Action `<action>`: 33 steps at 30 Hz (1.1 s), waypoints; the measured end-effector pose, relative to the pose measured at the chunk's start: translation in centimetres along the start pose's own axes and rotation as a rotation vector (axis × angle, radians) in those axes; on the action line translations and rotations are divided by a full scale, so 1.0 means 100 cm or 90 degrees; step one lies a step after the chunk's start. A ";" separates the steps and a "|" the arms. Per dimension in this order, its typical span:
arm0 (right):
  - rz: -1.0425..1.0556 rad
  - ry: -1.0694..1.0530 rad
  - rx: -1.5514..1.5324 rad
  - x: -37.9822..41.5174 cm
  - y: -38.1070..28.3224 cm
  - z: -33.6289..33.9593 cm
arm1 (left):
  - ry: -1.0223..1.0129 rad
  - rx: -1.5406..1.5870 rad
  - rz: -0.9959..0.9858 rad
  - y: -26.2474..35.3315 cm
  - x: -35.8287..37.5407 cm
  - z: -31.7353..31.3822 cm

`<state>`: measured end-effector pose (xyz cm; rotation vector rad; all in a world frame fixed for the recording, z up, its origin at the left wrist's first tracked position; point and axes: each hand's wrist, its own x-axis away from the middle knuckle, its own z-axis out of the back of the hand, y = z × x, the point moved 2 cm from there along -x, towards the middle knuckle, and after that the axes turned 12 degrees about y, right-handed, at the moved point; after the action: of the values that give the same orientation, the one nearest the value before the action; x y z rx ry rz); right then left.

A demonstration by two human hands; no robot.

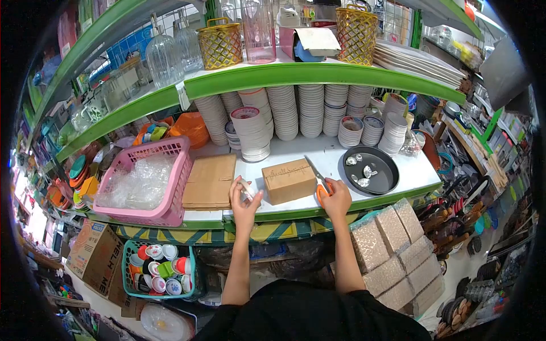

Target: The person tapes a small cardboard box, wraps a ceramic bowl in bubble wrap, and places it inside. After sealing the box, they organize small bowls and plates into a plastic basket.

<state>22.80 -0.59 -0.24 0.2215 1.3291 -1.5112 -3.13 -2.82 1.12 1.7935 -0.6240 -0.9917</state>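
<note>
A small closed cardboard box [290, 184] with handwriting on top sits on the white shelf between my hands. My left hand [245, 206] is closed around a roll of tape [248, 190], left of the box. In my right hand [336, 199] is a pair of scissors [324, 190] with orange handles. Its blades point up and away, next to the box's right side. Flat cardboard pieces [209, 181] lie stacked to the left of my left hand. A black round pan [371, 187] with several shiny silver pieces [364, 182] in it stands right of my right hand.
Stacks of white bowls [282, 113] line the back under a green-edged shelf [318, 73]. A pink basket [170, 199] of bubble wrap stands left. Below are a teal basket [190, 284] of small cups and bubble-wrapped boxes [392, 244].
</note>
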 end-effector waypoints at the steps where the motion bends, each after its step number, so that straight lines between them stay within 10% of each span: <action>1: 0.013 0.006 0.025 0.002 -0.001 -0.002 | -0.022 -0.044 -0.005 0.000 -0.001 -0.001; 8: 0.009 0.029 0.054 0.004 -0.005 -0.006 | -0.052 -0.355 -0.268 -0.007 0.001 -0.005; 33: 0.059 0.031 0.009 0.013 -0.007 -0.007 | -0.171 -0.453 -0.295 -0.025 -0.005 -0.002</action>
<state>21.36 -0.87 -0.99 0.3264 1.3288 -1.4448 -3.31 -1.32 -0.95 1.1842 0.0272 -1.5498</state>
